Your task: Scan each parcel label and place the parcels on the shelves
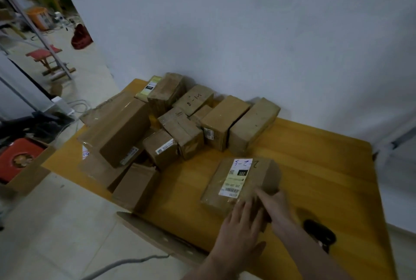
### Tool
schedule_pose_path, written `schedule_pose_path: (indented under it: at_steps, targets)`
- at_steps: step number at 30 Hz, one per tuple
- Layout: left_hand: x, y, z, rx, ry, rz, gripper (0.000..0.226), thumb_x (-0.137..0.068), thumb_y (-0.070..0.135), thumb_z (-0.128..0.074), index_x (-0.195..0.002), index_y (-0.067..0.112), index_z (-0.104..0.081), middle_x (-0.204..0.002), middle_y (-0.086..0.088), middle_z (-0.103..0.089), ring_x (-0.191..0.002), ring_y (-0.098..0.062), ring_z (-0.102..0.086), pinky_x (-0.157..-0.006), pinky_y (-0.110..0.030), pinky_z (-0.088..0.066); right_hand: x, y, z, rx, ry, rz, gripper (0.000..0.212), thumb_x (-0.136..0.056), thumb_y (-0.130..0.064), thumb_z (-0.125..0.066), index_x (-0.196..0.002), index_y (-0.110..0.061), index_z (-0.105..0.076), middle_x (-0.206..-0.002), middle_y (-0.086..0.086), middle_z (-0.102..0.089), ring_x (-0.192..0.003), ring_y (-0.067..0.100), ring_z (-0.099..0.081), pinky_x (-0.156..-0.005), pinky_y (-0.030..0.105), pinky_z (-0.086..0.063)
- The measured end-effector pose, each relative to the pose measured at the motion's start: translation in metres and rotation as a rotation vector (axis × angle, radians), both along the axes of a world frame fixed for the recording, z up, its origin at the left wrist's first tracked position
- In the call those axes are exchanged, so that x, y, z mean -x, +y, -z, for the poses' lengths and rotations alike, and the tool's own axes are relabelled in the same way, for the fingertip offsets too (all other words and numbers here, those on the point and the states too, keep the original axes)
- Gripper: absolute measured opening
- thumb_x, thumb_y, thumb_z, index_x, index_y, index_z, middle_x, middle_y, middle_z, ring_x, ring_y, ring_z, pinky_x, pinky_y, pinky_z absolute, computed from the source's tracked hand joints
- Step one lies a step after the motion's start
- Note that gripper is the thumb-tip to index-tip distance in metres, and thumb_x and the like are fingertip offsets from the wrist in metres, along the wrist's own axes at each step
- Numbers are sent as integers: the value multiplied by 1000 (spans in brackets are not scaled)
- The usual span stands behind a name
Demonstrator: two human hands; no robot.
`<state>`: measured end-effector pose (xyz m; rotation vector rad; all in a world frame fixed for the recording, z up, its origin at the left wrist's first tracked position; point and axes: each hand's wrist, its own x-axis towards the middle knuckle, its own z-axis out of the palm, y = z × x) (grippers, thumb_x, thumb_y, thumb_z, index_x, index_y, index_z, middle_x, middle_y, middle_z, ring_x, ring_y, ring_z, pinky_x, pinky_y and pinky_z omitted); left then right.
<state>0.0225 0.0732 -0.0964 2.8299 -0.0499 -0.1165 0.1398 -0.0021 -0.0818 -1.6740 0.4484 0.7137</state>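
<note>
A brown cardboard parcel (pixel 261 171) lies alone on the yellow wooden table (pixel 315 167), its white label (pixel 238 178) facing up with handwritten numbers above a barcode. My left hand (pixel 240 228) rests flat on the parcel's near end, fingers straight and thumb spread. My right hand (pixel 278 208) touches the near right corner, fingers stretched across the top. A black handheld scanner (pixel 319 233) lies on the table just right of my right forearm. A pile of several more taped parcels (pixel 180 122) covers the table's far left.
A white wall runs behind the table. A flat piece of cardboard (pixel 157 234) leans at the table's front edge, a grey cable (pixel 126 264) below it. An open box with a red item (pixel 20 158) stands on the floor at left. Metal shelf frames (pixel 38 32) and a red stool (pixel 45 54) stand farther back.
</note>
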Motion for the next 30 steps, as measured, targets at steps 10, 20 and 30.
schedule_pose_path:
  at_steps: [10, 20, 30]
  targets:
    - [0, 10, -15, 47, 36, -288, 66, -95, 65, -26, -150, 29, -22, -157, 7, -23, -139, -11, -32, -98, -27, -48, 0, -137, -11, -44, -1, 34, 69, -78, -24, -75, -139, -20, -43, -122, 9, -55, -103, 31, -56, -79, 48, -51]
    - [-19, -34, -35, 252, 55, -285, 84, -82, 82, -26, -151, 34, -14, -156, 12, -23, -127, -12, -46, -94, -33, -50, -9, -260, -37, -203, 28, -135, 109, -29, -51, -93, -128, -24, -56, -118, 14, -67, -109, 38, -61, -89, 52, -51]
    - [-63, -93, -106, -16, 26, 280, 89, -83, 74, -48, -152, 28, -16, -157, 6, -19, -139, -16, -27, -102, -37, -44, -62, -229, -139, 461, -69, -1483, 71, -75, -38, -76, -138, -26, -46, -118, -9, -59, -105, 10, -60, -88, 29, -55]
